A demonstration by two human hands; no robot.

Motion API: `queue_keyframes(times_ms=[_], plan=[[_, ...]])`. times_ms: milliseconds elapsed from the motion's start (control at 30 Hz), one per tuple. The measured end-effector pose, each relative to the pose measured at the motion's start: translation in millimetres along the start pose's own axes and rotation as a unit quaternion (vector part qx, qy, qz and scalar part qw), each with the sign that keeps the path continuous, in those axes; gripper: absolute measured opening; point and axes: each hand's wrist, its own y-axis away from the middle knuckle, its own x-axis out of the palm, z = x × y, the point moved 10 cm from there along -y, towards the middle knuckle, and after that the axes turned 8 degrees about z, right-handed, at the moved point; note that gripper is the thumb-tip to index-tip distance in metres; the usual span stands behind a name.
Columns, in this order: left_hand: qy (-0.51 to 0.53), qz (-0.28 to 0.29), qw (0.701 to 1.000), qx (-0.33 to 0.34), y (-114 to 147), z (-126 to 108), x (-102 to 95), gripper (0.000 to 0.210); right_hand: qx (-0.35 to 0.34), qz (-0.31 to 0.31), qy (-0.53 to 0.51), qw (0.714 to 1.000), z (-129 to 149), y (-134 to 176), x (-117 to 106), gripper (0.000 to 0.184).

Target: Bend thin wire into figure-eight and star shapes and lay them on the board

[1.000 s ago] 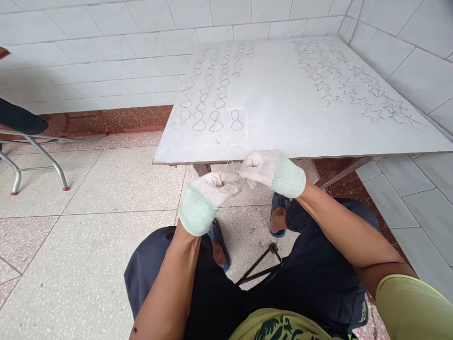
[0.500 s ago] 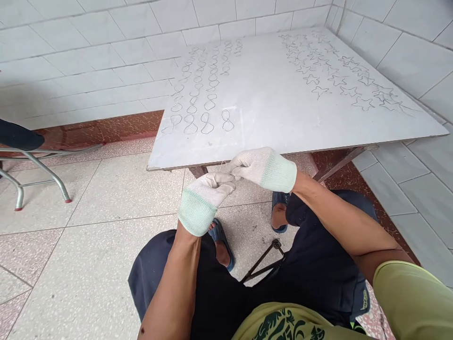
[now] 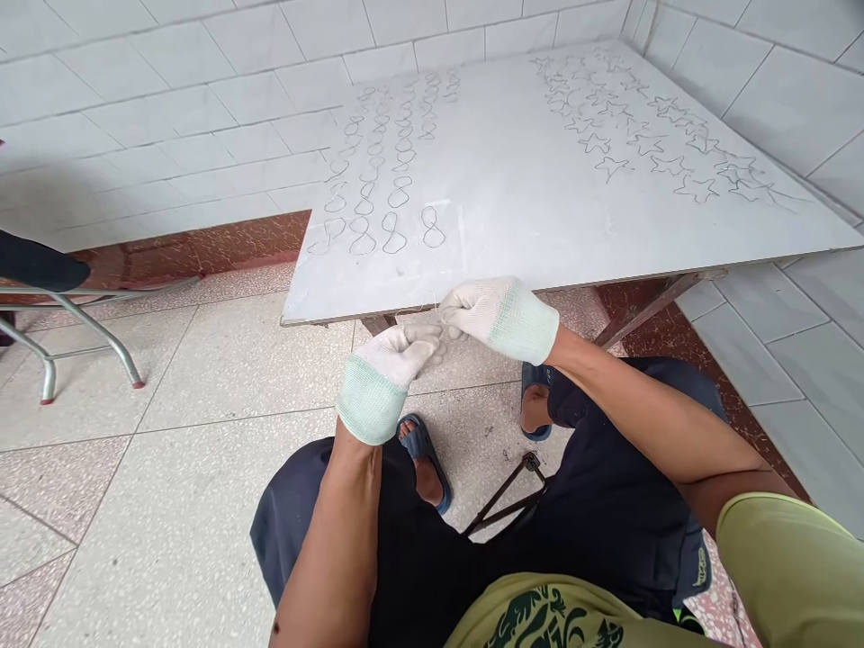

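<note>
In white knit gloves with pale green cuffs, both hands meet just in front of the near edge of the white board (image 3: 513,243). My left hand (image 3: 398,355) pinches a thin piece of wire (image 3: 434,301), thumb against fingers. Close beside it, my right hand (image 3: 476,310) pinches the same wire from above. Only a faint bit of the wire shows; its shape is mostly hidden by the fingers. On the board beyond lies a wire figure-eight (image 3: 433,227), upright as I see it, beside rows of similar wire loops (image 3: 363,236).
Several wire stars (image 3: 611,167) lie on the board's right half. White tiled walls (image 3: 168,108) border it behind and at right. A metal-legged stool (image 3: 94,333) stands at left. Below my hands are my sandalled feet (image 3: 425,459) and a dark metal stand (image 3: 506,495).
The wire loop that stood above my fingertips now shows as a thinner, straighter bit. My hands have shifted slightly, the fingertips still close together. The view has moved a little.
</note>
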Motion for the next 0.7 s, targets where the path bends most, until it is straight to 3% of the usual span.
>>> queue_keyframes(times_ms=[100,233,400,533,700], plan=[[-0.032,-0.051,0.998,-0.011,10,-8,-7.6,0.038,0.005,-0.035,-0.015,0.999,-3,-2,-9,0.022],[-0.175,-0.173,0.969,-0.022,27,-24,-13.1,0.024,0.028,-0.074,-0.053,0.995,-9,-1,-16,0.021],[-0.289,-0.242,0.924,0.058,30,-38,-2.4,0.026,0.03,-0.108,-0.11,0.987,-9,4,-16,0.023],[-0.418,-0.264,0.868,0.039,32,-46,-0.6,0.036,0.035,-0.113,-0.103,0.988,-6,8,-8,0.024],[-0.54,-0.229,0.809,-0.028,30,-48,3.5,0.038,0.034,-0.103,-0.144,0.984,-7,5,8,0.025]])
